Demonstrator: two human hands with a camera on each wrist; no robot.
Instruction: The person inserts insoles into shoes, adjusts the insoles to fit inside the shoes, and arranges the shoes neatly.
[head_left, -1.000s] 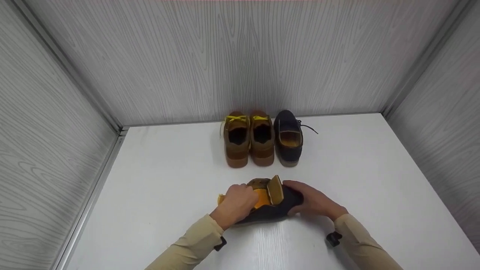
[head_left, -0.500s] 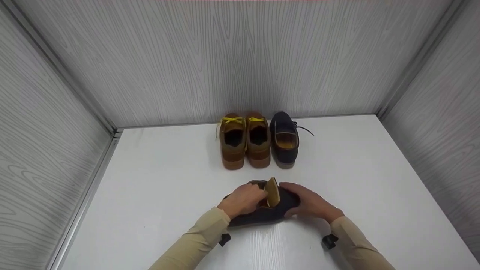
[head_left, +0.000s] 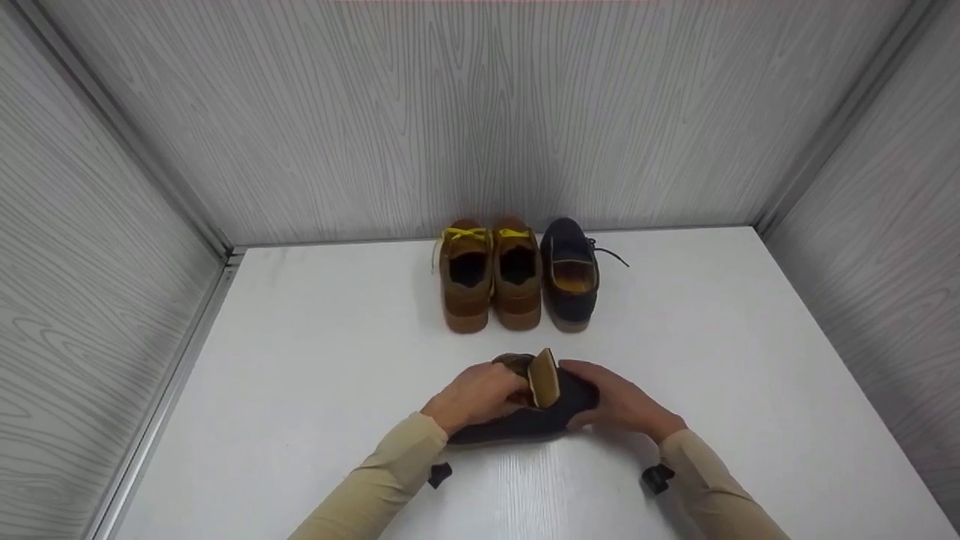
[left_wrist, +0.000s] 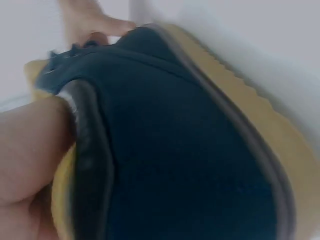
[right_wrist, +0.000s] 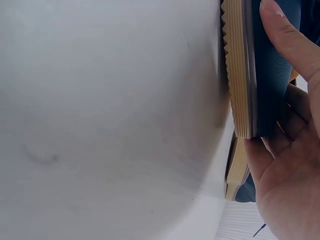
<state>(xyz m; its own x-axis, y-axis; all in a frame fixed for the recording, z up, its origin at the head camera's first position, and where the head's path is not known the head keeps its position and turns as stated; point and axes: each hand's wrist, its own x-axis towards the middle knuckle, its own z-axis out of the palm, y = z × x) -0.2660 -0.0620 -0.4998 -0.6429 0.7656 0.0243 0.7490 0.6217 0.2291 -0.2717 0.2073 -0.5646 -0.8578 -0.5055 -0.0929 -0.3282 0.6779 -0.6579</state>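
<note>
A dark navy shoe (head_left: 517, 429) lies sideways on the white table, its toe to the right. Its tan-lined tongue (head_left: 544, 379) stands upright out of the opening. My left hand (head_left: 476, 394) reaches into the shoe from the heel side, its fingers hidden inside. In the left wrist view, yellow material (left_wrist: 62, 192) shows between that hand and the dark collar. My right hand (head_left: 619, 394) grips the toe; in the right wrist view the thumb (right_wrist: 287, 37) lies on the upper, and the fingers wrap round the tip above the ridged sole (right_wrist: 237, 75).
Farther back on the table (head_left: 330, 322), a brown shoe (head_left: 466, 309) and its mate (head_left: 517, 309), both with yellow laces, stand beside a matching navy shoe (head_left: 571, 307). A loose dark lace (head_left: 611, 255) sticks out from the navy one. Grey wood-grain walls (head_left: 480, 112) close in the back and sides.
My left hand has pushed deeper into the shoe, toward the tongue. The orange insole and the yellow end at the heel no longer show in the head view. The right hand stays at the toe.
</note>
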